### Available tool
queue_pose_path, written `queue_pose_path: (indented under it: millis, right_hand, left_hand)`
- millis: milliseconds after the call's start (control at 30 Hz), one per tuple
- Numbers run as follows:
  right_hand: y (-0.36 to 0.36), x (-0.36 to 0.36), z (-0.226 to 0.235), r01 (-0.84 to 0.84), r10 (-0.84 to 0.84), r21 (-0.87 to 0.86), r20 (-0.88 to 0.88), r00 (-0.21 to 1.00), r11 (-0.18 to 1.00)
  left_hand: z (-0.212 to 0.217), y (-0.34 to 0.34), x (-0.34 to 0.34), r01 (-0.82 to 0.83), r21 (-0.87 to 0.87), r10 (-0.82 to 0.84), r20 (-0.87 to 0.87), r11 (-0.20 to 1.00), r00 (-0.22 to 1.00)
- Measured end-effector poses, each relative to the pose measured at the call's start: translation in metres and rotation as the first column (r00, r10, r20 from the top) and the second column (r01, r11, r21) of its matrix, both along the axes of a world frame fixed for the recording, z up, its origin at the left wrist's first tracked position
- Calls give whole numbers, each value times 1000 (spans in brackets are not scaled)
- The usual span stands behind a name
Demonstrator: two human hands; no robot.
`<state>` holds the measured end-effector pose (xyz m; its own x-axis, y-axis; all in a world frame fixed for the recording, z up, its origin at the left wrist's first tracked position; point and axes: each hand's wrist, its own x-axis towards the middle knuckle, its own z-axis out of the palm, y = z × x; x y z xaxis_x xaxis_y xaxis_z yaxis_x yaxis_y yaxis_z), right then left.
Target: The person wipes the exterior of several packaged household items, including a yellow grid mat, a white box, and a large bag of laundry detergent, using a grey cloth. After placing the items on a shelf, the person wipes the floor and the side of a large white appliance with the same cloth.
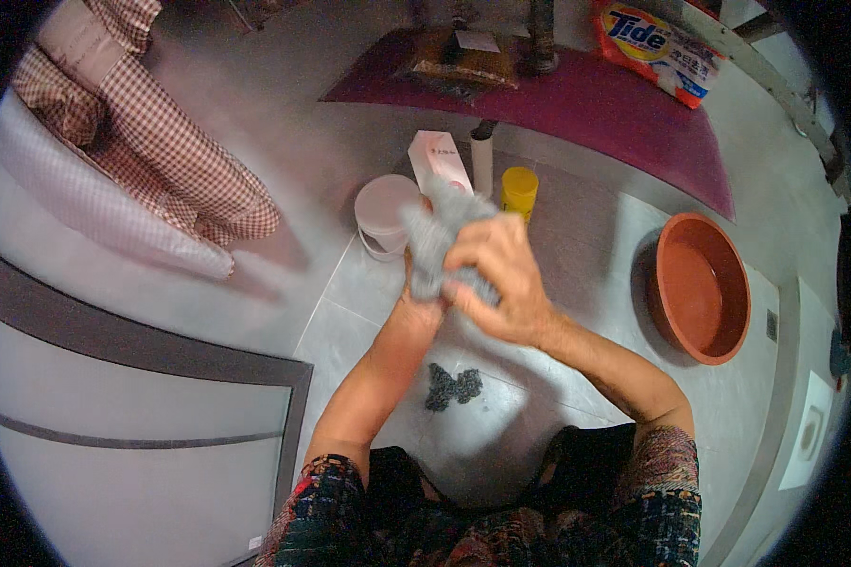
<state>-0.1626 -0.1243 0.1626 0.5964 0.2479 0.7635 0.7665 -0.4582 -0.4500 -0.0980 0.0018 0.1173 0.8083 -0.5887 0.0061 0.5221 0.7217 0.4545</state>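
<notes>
Both hands are gripping a grey cloth (444,236), right hand (501,279) clenching over it, left hand (421,298) grasping beneath. Behind the cloth, a white bucket (383,213) is sitting.

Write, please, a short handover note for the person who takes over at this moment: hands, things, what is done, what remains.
Left hand: mostly hidden behind the grey cloth, gripping it from below.
Right hand: fingers closed over the same cloth, held up in front of the body.
Nearby on the tiled floor: white bucket, pink-white carton, yellow-capped bottle, empty orange basin at the right, small dark patterned piece on the floor below the hands.
Done: cloth is in both hands.
Left: basin is empty; the dark piece is still on the floor.
</notes>
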Motion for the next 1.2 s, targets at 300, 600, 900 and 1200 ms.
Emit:
queue_pose_path:
  millis: [300,600,900,1200]
  right_hand:
    - [-20,32,12,59,-55,-23,154,987,998]
    - [-51,58,1,484,-302,541,-394,868,687]
    - [-17,24,-4,66,-37,191,-150,988,979]
    - [4,0,4,-111,122,-116,95,988,987]
  left_hand:
    - [11,-29,-23,-126,221,143,-62,967,988]
    - [28,-51,-41,-65,327,35,96,943,995]
    - [-8,-22,1,-5,-150,0,-35,989,999]
    - [-10,1,2,2,5,-1,-137,1000,991]
